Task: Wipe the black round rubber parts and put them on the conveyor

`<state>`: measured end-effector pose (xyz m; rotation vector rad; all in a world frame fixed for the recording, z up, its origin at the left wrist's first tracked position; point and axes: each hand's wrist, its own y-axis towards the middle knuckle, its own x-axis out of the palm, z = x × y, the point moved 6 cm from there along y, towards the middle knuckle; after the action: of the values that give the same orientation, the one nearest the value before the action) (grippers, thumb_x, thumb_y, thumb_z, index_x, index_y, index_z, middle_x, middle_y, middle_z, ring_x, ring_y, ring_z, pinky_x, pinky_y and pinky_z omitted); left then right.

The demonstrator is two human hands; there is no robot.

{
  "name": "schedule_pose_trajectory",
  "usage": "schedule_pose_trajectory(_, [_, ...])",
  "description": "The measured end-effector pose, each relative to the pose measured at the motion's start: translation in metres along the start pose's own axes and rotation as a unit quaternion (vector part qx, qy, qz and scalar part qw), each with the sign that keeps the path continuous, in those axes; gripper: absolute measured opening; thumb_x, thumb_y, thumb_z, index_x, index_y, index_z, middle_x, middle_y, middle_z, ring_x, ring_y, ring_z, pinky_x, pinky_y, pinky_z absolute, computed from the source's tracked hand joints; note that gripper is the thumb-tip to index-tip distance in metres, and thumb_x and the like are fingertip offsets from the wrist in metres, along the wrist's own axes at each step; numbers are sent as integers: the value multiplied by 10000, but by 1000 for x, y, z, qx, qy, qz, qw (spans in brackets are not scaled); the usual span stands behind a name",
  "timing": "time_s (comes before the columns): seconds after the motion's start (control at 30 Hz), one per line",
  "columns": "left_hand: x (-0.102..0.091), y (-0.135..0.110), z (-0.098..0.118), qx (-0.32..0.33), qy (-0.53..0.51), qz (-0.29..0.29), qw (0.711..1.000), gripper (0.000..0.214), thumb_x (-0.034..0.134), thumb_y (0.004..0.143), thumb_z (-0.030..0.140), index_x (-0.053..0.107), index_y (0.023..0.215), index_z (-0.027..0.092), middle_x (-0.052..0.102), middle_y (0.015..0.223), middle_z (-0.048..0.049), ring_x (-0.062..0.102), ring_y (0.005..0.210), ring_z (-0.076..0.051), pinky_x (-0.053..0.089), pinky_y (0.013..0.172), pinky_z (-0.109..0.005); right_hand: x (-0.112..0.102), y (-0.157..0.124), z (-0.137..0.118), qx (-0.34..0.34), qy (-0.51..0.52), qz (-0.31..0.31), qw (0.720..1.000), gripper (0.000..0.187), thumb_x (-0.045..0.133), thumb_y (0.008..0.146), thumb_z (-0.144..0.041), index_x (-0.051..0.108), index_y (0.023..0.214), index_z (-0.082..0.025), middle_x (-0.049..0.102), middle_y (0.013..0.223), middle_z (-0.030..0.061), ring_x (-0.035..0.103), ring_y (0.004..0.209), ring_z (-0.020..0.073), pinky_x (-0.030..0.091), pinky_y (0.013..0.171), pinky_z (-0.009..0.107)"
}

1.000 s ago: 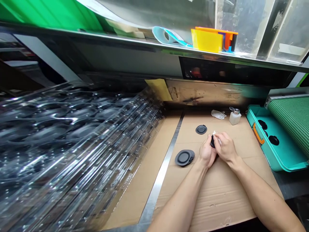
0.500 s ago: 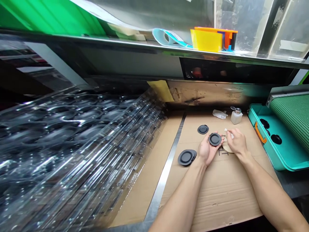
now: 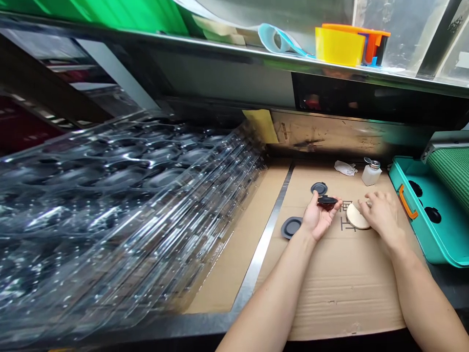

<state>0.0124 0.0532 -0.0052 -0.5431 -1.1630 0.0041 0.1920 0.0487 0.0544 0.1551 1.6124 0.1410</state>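
Black disc (image 3: 327,200) sits nearly edge-on in the left hand (image 3: 318,218), held by thumb and fingers above the cardboard (image 3: 330,278). Step judged as single-disc handling (right hand (image 3: 383,215) at the pale pad (image 3: 353,218), grip unclear); next move likely needs steady rim support.

Open cardboard (image 3: 340,278) is running between the left hand (image 3: 320,219) and cream disc (image 3: 356,218), then to the near edge; stacked clear trays (image 3: 154,215) are walling off the left, a teal bin (image 3: 429,233) is blocking the right.
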Motion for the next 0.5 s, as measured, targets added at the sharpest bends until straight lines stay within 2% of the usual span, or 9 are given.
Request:
schedule_pose_trajectory(0.07, [1, -1, -1, -8, 8, -1, 1000, 556, 359, 1027, 546, 612, 986, 53, 673, 924, -181, 721, 809, -195, 635, 660, -227, 3, 6, 19, 37, -33, -6, 999, 383, 509, 970, -472, 699, 1173, -210, 669, 1208, 157, 564, 1150, 346, 425, 896, 416])
schedule_pose_trajectory(0.13, [1, -2, -1, -15, 15, 1, 1000, 567, 334, 1032, 548, 609, 992, 54, 681, 937, -191, 720, 790, -186, 630, 646, -227, 11, 12, 34, 56, -29, -41, 997, 326, 524, 963, -418, 713, 1090, -184, 692, 1123, 166, 615, 1046, 314, 442, 842, 386])
schedule_pose_trajectory(0.2, [1, -3, -2, -19, 27, 4, 999, 590, 315, 1034, 558, 608, 986, 48, 686, 941, -204, 719, 775, -182, 626, 649, -231, 17, 17, 36, 30, 18, -46, 998, 280, 500, 972, -357, 712, 983, -174, 710, 1006, 147, 645, 943, 263, 446, 796, 338])
schedule_pose_trajectory(0.27, [1, -4, -5, -22, 60, -4, 998, 605, 308, 1033, 566, 611, 982, 45, 690, 912, -195, 708, 722, -170, 614, 625, -232, 17, 19, 23, -41, 98, -10, 994, 281, 468, 987, -335, 693, 928, -178, 710, 934, 117, 648, 897, 230, 449, 783, 307])
schedule_pose_trajectory(0.37, [-2, -2, -9, 8, 171, -4, 985, 570, 339, 1028, 566, 624, 1016, 72, 684, 795, -124, 634, 544, -132, 528, 468, -217, 15, 12, -10, -163, 229, 46, 959, 266, 438, 1004, -323, 667, 1038, -191, 713, 998, 94, 653, 933, 211, 472, 822, 293])
schedule_pose_trajectory(0.43, [-5, 0, -13, 41, 255, 8, 966, 553, 359, 1019, 574, 633, 1023, 94, 667, 721, -81, 569, 453, -115, 441, 382, -207, 16, 4, -28, -205, 280, 58, 936, 271, 432, 1008, -295, 628, 1172, -205, 711, 1099, 87, 657, 995, 204, 487, 857, 292])
schedule_pose_trajectory(0.5, [-7, 3, -16, 74, 318, 14, 945, 577, 355, 1008, 601, 641, 959, 102, 650, 662, -62, 535, 409, -112, 395, 349, -208, 18, -3, -41, -226, 290, 53, 928, 278, 435, 1010, -268, 604, 1226, -225, 705, 1145, 76, 657, 1028, 196, 494, 875, 289])
